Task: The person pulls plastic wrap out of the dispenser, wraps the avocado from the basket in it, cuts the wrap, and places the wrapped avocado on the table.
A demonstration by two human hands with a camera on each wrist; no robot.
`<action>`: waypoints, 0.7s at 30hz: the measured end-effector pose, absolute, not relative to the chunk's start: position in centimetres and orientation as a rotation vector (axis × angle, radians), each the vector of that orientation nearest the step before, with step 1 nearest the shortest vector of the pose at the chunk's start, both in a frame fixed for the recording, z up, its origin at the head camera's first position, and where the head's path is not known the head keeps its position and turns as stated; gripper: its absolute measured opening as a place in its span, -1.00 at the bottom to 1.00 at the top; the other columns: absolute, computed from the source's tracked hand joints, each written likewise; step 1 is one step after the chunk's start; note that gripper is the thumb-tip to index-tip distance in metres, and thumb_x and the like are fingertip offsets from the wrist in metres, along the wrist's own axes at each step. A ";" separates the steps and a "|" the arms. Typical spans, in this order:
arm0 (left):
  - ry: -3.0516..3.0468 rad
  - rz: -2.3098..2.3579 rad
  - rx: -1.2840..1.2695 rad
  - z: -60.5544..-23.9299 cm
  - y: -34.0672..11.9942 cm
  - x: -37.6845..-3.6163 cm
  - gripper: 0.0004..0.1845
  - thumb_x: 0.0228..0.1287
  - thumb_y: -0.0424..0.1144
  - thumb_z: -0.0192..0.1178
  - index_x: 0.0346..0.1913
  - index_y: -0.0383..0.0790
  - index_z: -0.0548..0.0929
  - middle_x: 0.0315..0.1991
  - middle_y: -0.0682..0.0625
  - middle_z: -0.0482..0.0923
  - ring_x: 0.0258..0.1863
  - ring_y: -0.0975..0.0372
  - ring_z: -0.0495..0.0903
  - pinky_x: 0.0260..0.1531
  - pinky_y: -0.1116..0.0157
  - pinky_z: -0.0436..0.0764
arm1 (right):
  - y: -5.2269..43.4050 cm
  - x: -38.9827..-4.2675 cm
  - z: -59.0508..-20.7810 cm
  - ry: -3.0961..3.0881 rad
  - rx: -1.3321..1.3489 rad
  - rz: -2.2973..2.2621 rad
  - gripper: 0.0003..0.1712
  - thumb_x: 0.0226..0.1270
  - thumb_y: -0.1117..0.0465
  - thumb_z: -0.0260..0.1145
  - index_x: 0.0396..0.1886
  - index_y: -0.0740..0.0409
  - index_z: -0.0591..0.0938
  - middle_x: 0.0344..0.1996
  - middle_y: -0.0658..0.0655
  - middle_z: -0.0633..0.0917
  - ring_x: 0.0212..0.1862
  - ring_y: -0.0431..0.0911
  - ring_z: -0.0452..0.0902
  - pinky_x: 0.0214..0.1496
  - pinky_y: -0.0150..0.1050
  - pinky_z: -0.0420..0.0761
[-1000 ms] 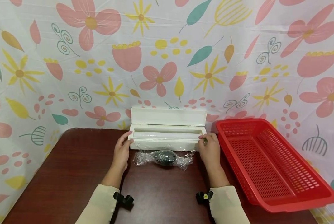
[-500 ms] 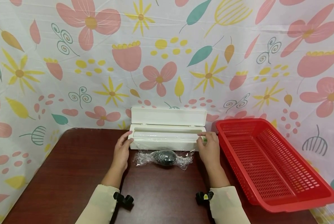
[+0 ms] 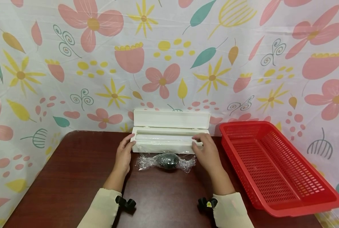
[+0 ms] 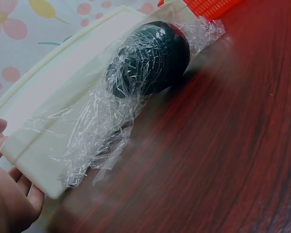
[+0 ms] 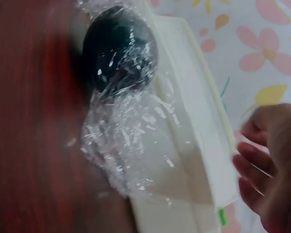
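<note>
A white cling film dispenser box (image 3: 158, 148) stands at the back of the table, its lid (image 3: 171, 119) raised and a film roll (image 3: 163, 137) lying inside. My left hand (image 3: 123, 155) grips its left end, thumb at the front and fingers over the top edge. My right hand (image 3: 207, 153) is over the right part of the box, thumb and forefinger spread apart at the front rim, with nothing seen between them. Just before the box lies a dark green, egg-shaped thing (image 3: 169, 161) in clear film twisted at both ends. Loose film (image 5: 126, 126) overlaps the box front.
A red perforated plastic basket (image 3: 286, 207) stands on the right of the dark wooden table (image 3: 163, 196). Behind the box hangs a flowered cloth (image 3: 161, 47). In the right wrist view, a small green piece (image 5: 222, 217) shows at the box's edge.
My right hand has slid left along the box from its right end, its thumb and forefinger now farther apart. The left hand, box and wrapped thing stay in place.
</note>
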State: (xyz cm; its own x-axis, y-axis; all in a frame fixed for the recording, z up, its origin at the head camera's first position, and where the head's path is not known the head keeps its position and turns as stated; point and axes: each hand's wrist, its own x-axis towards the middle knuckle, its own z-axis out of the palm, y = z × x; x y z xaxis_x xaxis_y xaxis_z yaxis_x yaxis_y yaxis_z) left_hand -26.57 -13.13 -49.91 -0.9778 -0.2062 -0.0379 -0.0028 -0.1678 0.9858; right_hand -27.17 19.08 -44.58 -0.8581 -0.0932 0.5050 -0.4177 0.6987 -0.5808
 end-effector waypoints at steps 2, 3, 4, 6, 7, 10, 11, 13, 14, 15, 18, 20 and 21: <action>-1.925 -2.295 0.231 -49.9 -13.2 -26.6 -0.58 0.53 -0.14 0.08 0.37 -0.05 0.51 0.56 -0.06 0.09 0.58 0.07 0.00 0.56 -0.04 0.00 | 18.8 -26.8 -44.3 -2.548 0.504 0.970 -0.77 0.27 0.31 0.40 -0.07 0.16 0.70 -0.13 0.16 0.67 -0.06 0.02 0.61 0.01 -0.02 0.61; -1.918 -2.301 0.226 -49.9 -13.2 -26.6 -0.57 0.53 -0.15 0.08 0.38 -0.06 0.50 0.56 -0.06 0.10 0.57 0.08 0.01 0.56 -0.03 0.00 | 18.5 -26.6 -44.2 -2.593 0.555 0.962 -0.75 0.28 0.30 0.40 -0.05 0.16 0.70 -0.13 0.14 0.67 -0.05 0.01 0.62 0.02 -0.01 0.62; -1.912 -2.306 0.222 -49.9 -13.2 -26.5 -0.57 0.53 -0.15 0.08 0.38 -0.07 0.50 0.55 -0.05 0.12 0.56 0.09 0.03 0.56 -0.01 0.01 | 18.3 -26.4 -44.1 -2.641 0.600 0.951 -0.74 0.29 0.28 0.40 -0.02 0.15 0.70 -0.12 0.12 0.68 -0.04 0.00 0.62 0.04 0.00 0.63; -1.900 -2.319 0.213 -49.8 -13.2 -26.5 -0.57 0.53 -0.15 0.09 0.38 -0.08 0.50 0.54 -0.03 0.15 0.55 0.11 0.06 0.56 0.00 0.01 | 17.9 -25.9 -43.9 -2.716 0.669 0.939 -0.71 0.30 0.25 0.42 0.01 0.15 0.70 -0.09 0.13 0.69 0.00 0.00 0.63 0.10 0.01 0.63; -1.897 -2.325 0.212 -49.8 -13.2 -26.5 -0.57 0.53 -0.15 0.09 0.38 -0.08 0.50 0.53 -0.02 0.16 0.54 0.12 0.07 0.56 0.00 0.02 | 17.7 -25.7 -43.8 -2.743 0.696 0.936 -0.70 0.30 0.25 0.43 0.02 0.15 0.71 -0.08 0.13 0.69 0.02 0.00 0.63 0.12 0.02 0.62; -1.890 -2.334 0.209 -49.8 -13.2 -26.5 -0.57 0.53 -0.14 0.10 0.38 -0.08 0.50 0.51 0.00 0.21 0.52 0.15 0.11 0.55 0.02 0.05 | 16.9 -25.2 -43.8 -2.774 0.768 0.900 -0.65 0.26 0.24 0.46 0.05 0.17 0.71 -0.05 0.13 0.68 0.05 0.02 0.64 0.15 0.00 0.61; -1.888 -2.335 0.206 -49.8 -13.2 -26.5 -0.57 0.53 -0.14 0.10 0.38 -0.08 0.50 0.51 0.00 0.21 0.52 0.15 0.11 0.54 0.02 0.06 | 16.6 -25.0 -43.8 -2.769 0.793 0.893 -0.64 0.25 0.25 0.47 0.05 0.18 0.71 -0.05 0.14 0.68 0.05 0.03 0.64 0.14 0.00 0.62; -1.887 -2.336 0.208 -49.8 -13.2 -26.5 -0.57 0.53 -0.14 0.10 0.37 -0.08 0.50 0.51 0.01 0.22 0.51 0.16 0.12 0.53 0.04 0.09 | 16.1 -24.8 -43.8 -2.750 0.857 0.866 -0.64 0.24 0.26 0.47 0.04 0.20 0.70 -0.06 0.14 0.67 0.03 0.04 0.64 0.10 -0.01 0.62; -1.884 -2.336 0.208 -49.8 -13.2 -26.5 -0.57 0.52 -0.14 0.10 0.37 -0.09 0.51 0.51 0.00 0.23 0.50 0.16 0.13 0.52 0.04 0.10 | 15.8 -24.7 -43.8 -2.741 0.889 0.851 -0.64 0.24 0.26 0.47 0.04 0.21 0.70 -0.05 0.15 0.67 0.03 0.04 0.63 0.10 -0.02 0.61; -1.879 -2.340 0.208 -49.8 -13.2 -26.6 -0.57 0.52 -0.14 0.10 0.37 -0.09 0.51 0.50 0.00 0.24 0.49 0.16 0.15 0.51 0.05 0.12 | 15.6 -24.7 -43.9 -2.736 0.918 0.835 -0.64 0.24 0.26 0.47 0.03 0.21 0.70 -0.05 0.15 0.67 0.04 0.04 0.62 0.11 -0.02 0.61; -1.871 -2.342 0.211 -49.9 -13.2 -26.6 -0.57 0.52 -0.15 0.10 0.37 -0.10 0.51 0.47 -0.01 0.29 0.45 0.18 0.19 0.50 0.07 0.14 | 15.1 -24.5 -44.2 -2.734 0.982 0.769 -0.64 0.23 0.25 0.48 0.03 0.20 0.70 -0.01 0.14 0.66 0.08 0.05 0.59 0.16 -0.02 0.57; -1.864 -2.343 0.210 -49.9 -13.2 -26.7 -0.57 0.52 -0.16 0.10 0.37 -0.12 0.51 0.44 -0.03 0.33 0.41 0.19 0.23 0.49 0.08 0.16 | 14.8 -24.5 -44.4 -2.745 0.995 0.720 -0.62 0.23 0.24 0.48 0.04 0.19 0.69 0.04 0.13 0.66 0.13 0.05 0.57 0.23 -0.02 0.55; -1.863 -2.344 0.211 -49.9 -13.2 -26.7 -0.58 0.52 -0.16 0.10 0.36 -0.12 0.51 0.43 -0.03 0.33 0.39 0.21 0.24 0.48 0.09 0.16 | 14.7 -24.5 -44.5 -2.752 0.998 0.706 -0.62 0.22 0.24 0.49 0.05 0.19 0.69 0.05 0.13 0.66 0.15 0.06 0.56 0.25 -0.01 0.54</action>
State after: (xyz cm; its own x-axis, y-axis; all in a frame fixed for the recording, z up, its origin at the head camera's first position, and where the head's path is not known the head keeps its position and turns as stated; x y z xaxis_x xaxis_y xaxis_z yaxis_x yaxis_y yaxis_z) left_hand -26.67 -13.24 -49.90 -0.9804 -0.1959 -0.0229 0.0218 -0.2233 0.9745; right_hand -24.50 14.72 -44.52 -0.7728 -0.5724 0.2739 -0.6336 0.6718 -0.3838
